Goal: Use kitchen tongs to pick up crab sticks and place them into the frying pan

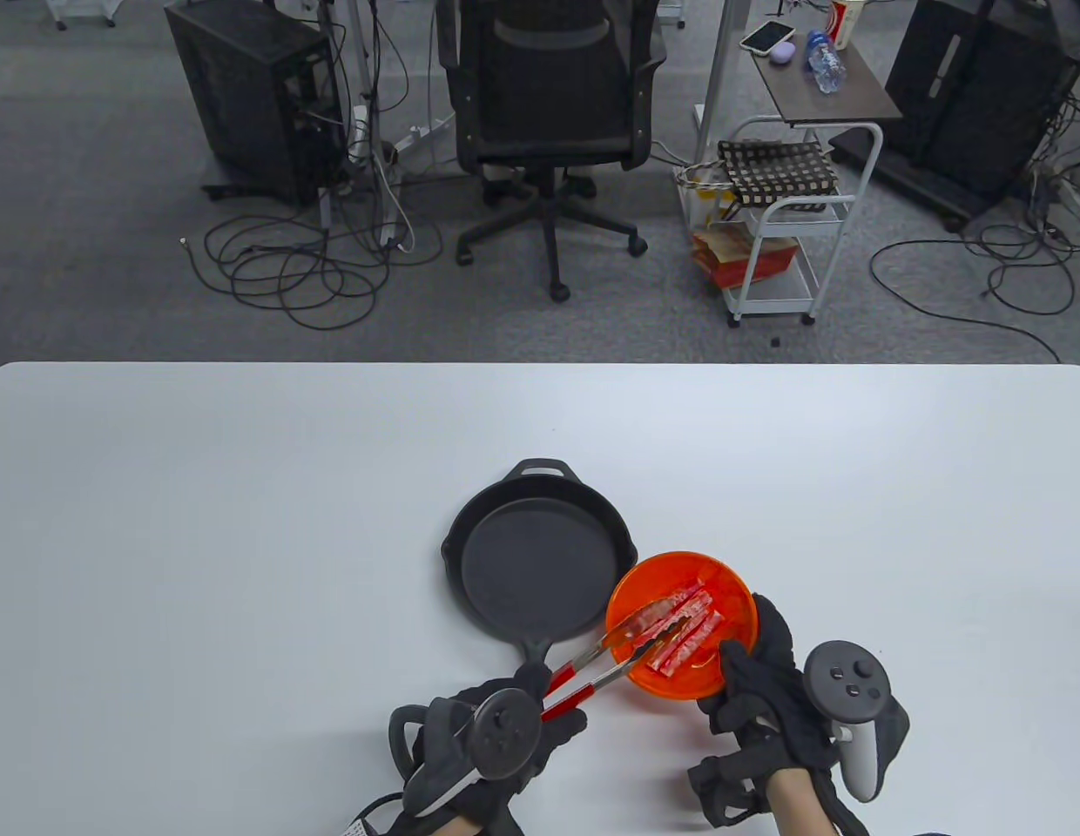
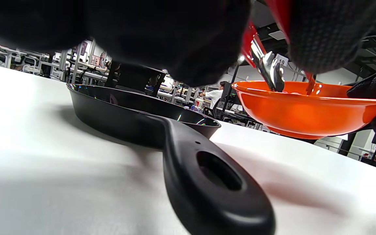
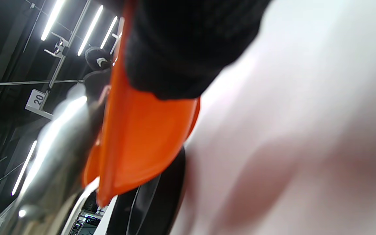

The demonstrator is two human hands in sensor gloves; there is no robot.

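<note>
While my left hand (image 1: 492, 740) grips the red handles of the kitchen tongs (image 1: 605, 666), their metal arms reach into the orange bowl (image 1: 733, 588) and close around one of the crab sticks (image 1: 679, 631) lying there. Several red-and-white sticks rest side by side in the bowl; the tong tips sit at the one nearest the frying pan (image 1: 540, 566). My right hand (image 1: 766, 688) holds the bowl's rim on the side away from the pan, thumb curled over the edge and fingers against the outer wall. From my left wrist, the bowl shows lifted off the white table (image 1: 244, 522), its base clear of the surface, with the tongs dipping over its rim. The pan stands on the table just beside the bowl, and the bowl's edge overlaps the pan's rim from above. The pan's long handle points toward my left hand, and its small helper loop lies on the far side. Nothing lies in the pan. From my right wrist, the bowl's orange wall is blurred and fills the middle, my gloved finger pressed on it.
</note>
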